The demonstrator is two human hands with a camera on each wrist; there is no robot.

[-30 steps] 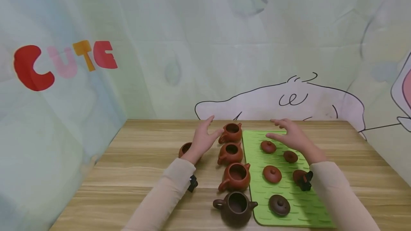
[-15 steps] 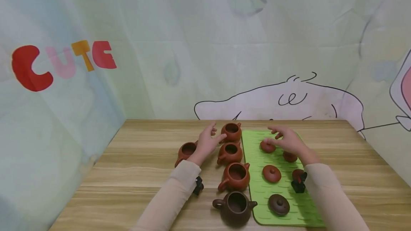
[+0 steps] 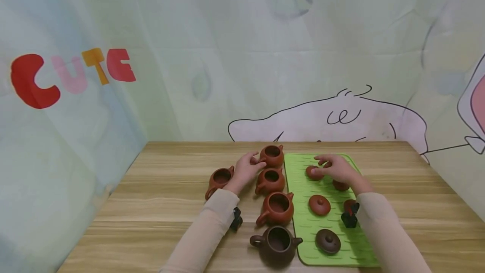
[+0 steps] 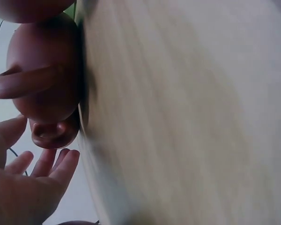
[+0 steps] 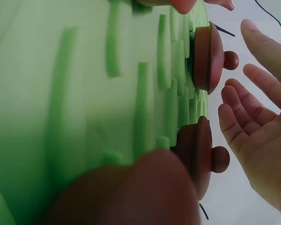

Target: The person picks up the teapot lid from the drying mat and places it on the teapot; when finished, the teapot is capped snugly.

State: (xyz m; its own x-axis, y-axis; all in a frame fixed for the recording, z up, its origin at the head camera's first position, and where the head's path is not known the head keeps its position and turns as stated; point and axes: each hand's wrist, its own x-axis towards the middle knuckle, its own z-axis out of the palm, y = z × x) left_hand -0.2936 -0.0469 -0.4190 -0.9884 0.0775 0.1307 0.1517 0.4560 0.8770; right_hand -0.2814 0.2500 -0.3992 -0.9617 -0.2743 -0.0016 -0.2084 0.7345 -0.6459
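My left hand reaches beside the handle of the farthest red-brown clay teapot, which is lidless. In the left wrist view, thumb and fingers are spread about that teapot's handle, not closed around it. My right hand hovers at the farthest reddish lid on a green mat. The right wrist view shows loosely bent fingers apart from the lid's knob; nothing is held.
Nearer in the same column stand red-brown teapots and a dark brown teapot. Another red-brown teapot is left of them. On the mat lie a reddish lid, a dark lid and others partly covered by my right arm.
My left hand has lowered toward the far teapot's handle, uncovering the teapot at left. My right hand has come down toward the farthest lid. Teapots and lids keep their places.
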